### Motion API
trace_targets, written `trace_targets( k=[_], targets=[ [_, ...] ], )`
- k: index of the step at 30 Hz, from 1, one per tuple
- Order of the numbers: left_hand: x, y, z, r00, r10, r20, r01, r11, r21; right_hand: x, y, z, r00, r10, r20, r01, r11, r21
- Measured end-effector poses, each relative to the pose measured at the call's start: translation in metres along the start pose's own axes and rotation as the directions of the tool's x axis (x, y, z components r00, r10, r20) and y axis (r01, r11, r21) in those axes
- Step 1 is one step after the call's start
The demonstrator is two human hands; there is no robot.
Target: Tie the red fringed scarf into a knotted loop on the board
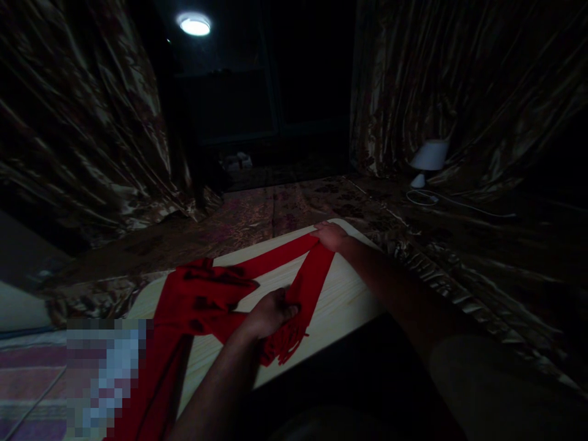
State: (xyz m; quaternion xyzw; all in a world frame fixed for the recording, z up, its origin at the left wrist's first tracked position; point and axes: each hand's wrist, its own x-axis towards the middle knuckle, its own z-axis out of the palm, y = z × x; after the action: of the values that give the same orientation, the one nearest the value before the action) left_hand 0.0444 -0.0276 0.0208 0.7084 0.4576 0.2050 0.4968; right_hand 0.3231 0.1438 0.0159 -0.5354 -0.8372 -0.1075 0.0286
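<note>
A long red scarf [313, 282] with a fringed end lies across a small light wooden table [344, 297]. My left hand [273, 311] is closed on the scarf a little above its fringe, thumb on top. Towards the table's far right corner, my right hand [331, 235] grips the scarf where it doubles back on itself; part of its fingers is hard to make out in the dim light. The rest of the scarf forms a loose, rumpled heap [197, 294] on the left and hangs over the near left edge.
A white lamp [430, 156] with a coiled cord stands on the patterned carpet [275, 211] at the right. Long curtains [92, 122] flank a dark window. Carpet fringe [427, 269] runs along the right. Striped cloth [32, 380] lies at the lower left.
</note>
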Motion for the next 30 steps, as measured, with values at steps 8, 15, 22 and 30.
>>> trace_targets(
  k=[8, 15, 22, 30],
  targets=[
    [-0.003, 0.001, 0.002, 1.0, -0.015, -0.016, 0.015, 1.0, -0.014, -0.01, 0.01, 0.002, 1.0, 0.022, 0.02, -0.022, 1.0, -0.007],
    [-0.001, -0.002, 0.002, 1.0, 0.008, -0.019, -0.006, 0.994, 0.108, -0.008, -0.018, -0.003, 0.999, 0.003, -0.034, 0.002, 0.992, 0.129],
    [0.0, 0.0, -0.012, 0.927, 0.126, -0.354, 0.122, 0.789, 0.602, -0.011, -0.046, 0.021, 0.976, 0.055, 0.209, -0.105, 0.966, 0.238],
    [0.037, -0.009, -0.051, 0.989, -0.026, -0.143, 0.138, 0.481, 0.866, -0.007, -0.044, 0.032, 0.968, 0.089, 0.235, -0.154, 0.95, 0.273]
  ],
)
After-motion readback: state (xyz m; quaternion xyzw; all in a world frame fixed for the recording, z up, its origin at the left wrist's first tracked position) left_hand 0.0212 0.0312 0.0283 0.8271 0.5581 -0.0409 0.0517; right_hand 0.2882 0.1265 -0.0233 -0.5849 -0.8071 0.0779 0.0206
